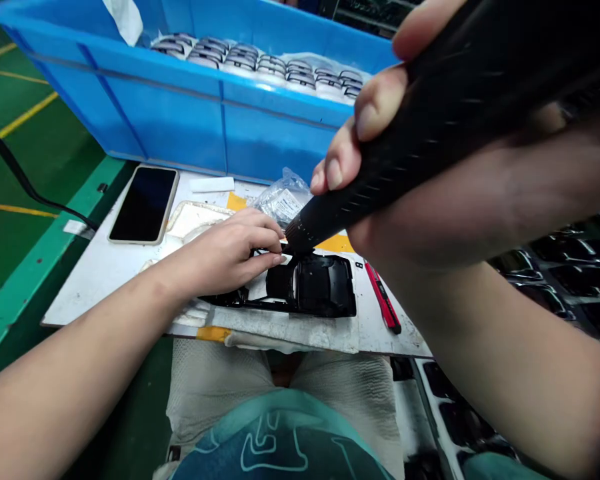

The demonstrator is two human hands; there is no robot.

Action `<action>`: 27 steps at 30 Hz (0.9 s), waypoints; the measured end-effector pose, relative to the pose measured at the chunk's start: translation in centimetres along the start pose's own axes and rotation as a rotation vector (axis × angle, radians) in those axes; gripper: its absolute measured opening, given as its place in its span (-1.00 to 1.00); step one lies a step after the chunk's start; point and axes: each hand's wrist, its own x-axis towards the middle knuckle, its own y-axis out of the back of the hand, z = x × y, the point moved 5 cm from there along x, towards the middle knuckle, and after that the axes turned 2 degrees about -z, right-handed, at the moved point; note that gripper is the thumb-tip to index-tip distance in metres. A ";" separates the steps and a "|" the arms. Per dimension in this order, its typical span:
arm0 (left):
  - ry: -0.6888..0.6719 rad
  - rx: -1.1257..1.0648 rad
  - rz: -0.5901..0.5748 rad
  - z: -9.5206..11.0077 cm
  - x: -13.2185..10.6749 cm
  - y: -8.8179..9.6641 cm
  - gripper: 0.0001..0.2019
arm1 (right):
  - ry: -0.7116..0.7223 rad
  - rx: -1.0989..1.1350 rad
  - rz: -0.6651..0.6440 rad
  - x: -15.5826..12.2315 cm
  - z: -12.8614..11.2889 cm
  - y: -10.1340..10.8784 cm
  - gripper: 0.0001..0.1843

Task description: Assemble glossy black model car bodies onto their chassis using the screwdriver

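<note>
Left hand: the left hand (pixel 225 257) lies over the near edge of a black molded plastic part (pixel 320 287), its fingers (pixel 263 241) curled and pressing down on it rather than lifting it.
Right hand: the right hand (pixel 420 227) is clenched around a black cylindrical hand tool (pixel 380 153), its fingers (pixel 375 107) wrapped over the barrel.
Tool tip: the narrow end of the tool points down at the black part, right beside the left fingertips.
Task's thing: the black part lies flat on the tabletop (pixel 95 283), just in front of the person.
Beside it: a red utility knife (pixel 383 297) lies to the right; a clear plastic bag (pixel 283 199) lies behind it, and a white foam pad (pixel 195 220) lies behind the left hand.
Tabletop, far left: a smartphone (pixel 143 205) lies face up.
Behind: a blue plastic bin (pixel 180 127) holds rows of stacked curved parts (pixel 255 70).
Right side: a tray of black parts (pixel 570 267) sits below the tabletop's level.
Floor: green with yellow lines (pixel 45 133).
</note>
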 end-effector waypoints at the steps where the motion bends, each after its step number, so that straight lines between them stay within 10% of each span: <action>1: 0.009 -0.001 0.007 0.1 0.0 0.0 -0.83 | 0.124 0.030 0.017 0.4 -0.6 0.3 -0.16; 8: 0.115 0.137 -0.020 1.1 1.3 0.3 -0.56 | 0.296 -0.132 0.006 3.4 -1.5 2.4 -0.59; 13: 0.168 0.279 -0.235 3.1 1.3 -0.8 0.07 | 0.267 -0.248 0.068 3.1 -2.0 3.9 -0.61; 20: 0.165 0.433 -0.400 3.7 0.9 -2.7 0.12 | 0.046 -0.481 0.273 -5.8 2.6 12.6 -0.36; 27: 0.189 0.472 -0.316 5.1 1.9 0.1 0.13 | -0.207 -0.659 0.264 -14.0 8.1 19.8 -0.29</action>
